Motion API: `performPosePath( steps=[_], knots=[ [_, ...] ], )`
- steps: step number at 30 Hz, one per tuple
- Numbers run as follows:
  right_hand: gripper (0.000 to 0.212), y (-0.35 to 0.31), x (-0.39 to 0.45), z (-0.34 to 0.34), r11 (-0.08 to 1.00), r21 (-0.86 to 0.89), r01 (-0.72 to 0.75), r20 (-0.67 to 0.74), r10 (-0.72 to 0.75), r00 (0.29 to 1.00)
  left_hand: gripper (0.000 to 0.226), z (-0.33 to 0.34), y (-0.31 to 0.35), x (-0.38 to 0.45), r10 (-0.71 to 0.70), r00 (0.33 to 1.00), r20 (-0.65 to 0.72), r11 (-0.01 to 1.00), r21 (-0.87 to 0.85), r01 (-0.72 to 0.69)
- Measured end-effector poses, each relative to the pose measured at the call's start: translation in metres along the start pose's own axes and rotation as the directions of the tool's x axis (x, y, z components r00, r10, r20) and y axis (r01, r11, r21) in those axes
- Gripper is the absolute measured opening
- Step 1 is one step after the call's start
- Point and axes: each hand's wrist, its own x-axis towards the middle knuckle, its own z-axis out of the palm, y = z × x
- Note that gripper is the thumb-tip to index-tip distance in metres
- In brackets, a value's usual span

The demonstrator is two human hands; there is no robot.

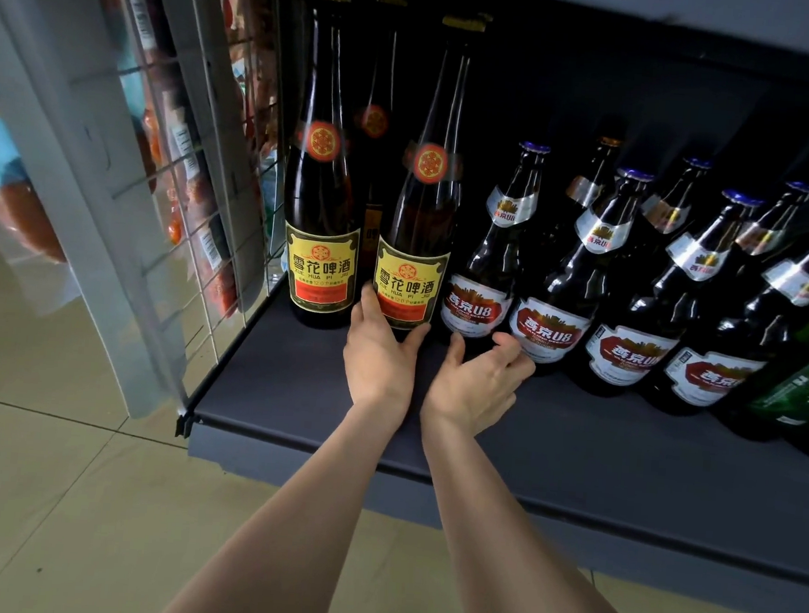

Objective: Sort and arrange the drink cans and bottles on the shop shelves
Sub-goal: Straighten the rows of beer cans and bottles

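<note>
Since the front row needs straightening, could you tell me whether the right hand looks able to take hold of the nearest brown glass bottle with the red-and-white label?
Probably yes: the right hand is already at the base of that brown glass bottle with the red-and-white label, with nothing between them.

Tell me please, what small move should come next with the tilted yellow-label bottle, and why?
Probably the left hand should set the tilted yellow-label bottle upright: it leans right toward the red-label bottle, while its neighbour stands straight.
</note>
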Motion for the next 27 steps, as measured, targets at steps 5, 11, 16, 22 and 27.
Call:
performPosePath(
  steps=[5, 11, 16, 22, 27],
  knots=[
    [0.041, 0.000, 0.000, 0.000, 1.000, -0.014, 0.010, 0.000, -0.010, 1.000, 0.077, 0.000, 0.000, -0.001, 0.012, 1.000, 0.000, 1.000, 0.004, -0.012],
    [0.041, 0.000, 0.001, 0.003, 1.000, -0.030, 0.006, -0.015, -0.006, 1.000, 0.078, 0.002, 0.000, -0.002, 0.031, 1.000, 0.004, 0.999, 0.020, -0.031],
    [0.041, 0.001, 0.001, 0.004, 0.999, -0.037, 0.004, -0.020, -0.005, 1.000, 0.080, 0.003, -0.001, -0.001, 0.031, 1.000, -0.001, 0.999, 0.022, -0.031],
    [0.043, 0.011, 0.007, -0.010, 0.984, 0.176, 0.027, -0.096, -0.010, 0.995, 0.079, 0.005, 0.000, -0.002, 0.017, 1.000, -0.004, 1.000, 0.001, -0.017],
    [0.054, 0.024, 0.038, -0.033, 0.986, 0.151, -0.072, -0.118, 0.090, 0.989, 0.080, 0.007, 0.003, -0.004, 0.010, 1.000, -0.012, 1.000, 0.011, -0.010]
  ],
)
